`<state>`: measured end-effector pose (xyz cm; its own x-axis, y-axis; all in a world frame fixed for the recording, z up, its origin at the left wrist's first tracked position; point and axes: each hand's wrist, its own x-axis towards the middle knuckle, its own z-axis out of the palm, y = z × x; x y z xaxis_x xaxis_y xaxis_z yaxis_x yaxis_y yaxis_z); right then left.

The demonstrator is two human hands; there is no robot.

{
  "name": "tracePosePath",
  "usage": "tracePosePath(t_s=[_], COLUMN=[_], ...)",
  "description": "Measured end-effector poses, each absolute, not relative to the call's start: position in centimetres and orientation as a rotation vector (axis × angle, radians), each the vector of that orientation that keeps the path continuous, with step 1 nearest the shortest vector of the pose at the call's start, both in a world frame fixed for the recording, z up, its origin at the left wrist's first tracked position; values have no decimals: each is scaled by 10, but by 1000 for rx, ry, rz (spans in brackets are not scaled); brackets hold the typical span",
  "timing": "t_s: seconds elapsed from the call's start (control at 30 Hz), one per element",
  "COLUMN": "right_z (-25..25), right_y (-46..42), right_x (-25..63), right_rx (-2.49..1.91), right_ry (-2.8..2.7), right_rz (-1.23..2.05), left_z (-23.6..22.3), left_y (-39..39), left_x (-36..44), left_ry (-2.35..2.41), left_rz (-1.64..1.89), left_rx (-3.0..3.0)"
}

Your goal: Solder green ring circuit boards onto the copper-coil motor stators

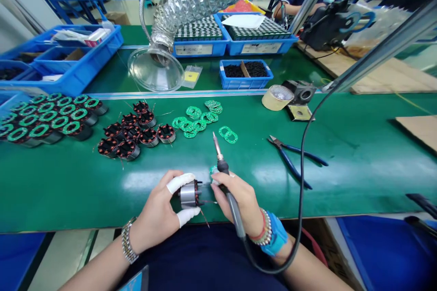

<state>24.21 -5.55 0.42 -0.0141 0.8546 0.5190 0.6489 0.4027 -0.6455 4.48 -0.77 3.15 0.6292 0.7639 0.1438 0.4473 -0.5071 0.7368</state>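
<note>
My left hand (159, 213), white covers on thumb and forefinger, grips a motor stator (189, 195) by its silver sides. The stator lies sideways, its black pins and loose wires pointing right. My right hand (241, 195) is closed around a soldering iron (222, 163), whose tip points up and away from me. Its fingertips also pinch a small green ring circuit board (213, 171), partly hidden by the fingers and the iron. Beyond my hands lie loose ring circuit boards (199, 125). Several bare wound stators (127, 149) stand to their left.
Stators topped with green boards (43, 131) fill the left side. Cutting pliers (290, 157) lie right, near the iron's cable (302, 163). A solder spool (276, 97), a fume hood (157, 70) and a blue parts bin (246, 82) stand farther back. A co-worker's arm (292, 9) shows behind.
</note>
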Motion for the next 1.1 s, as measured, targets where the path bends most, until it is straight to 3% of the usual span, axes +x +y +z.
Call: tracePosePath(t_s=[0.47, 0.8, 1.1], right_z=[17, 11, 16], right_y=[-63, -62, -59], right_x=[303, 320, 317], right_rx=[-1291, -1437, -1381], right_ry=[-1791, -1539, -1631], right_rz=[192, 653, 723], left_z=[14, 16, 14], left_y=[6, 9, 10], left_x=[47, 54, 55], left_ry=[885, 854, 846], left_rz=[628, 602, 621], left_rx=[2085, 2123, 2123])
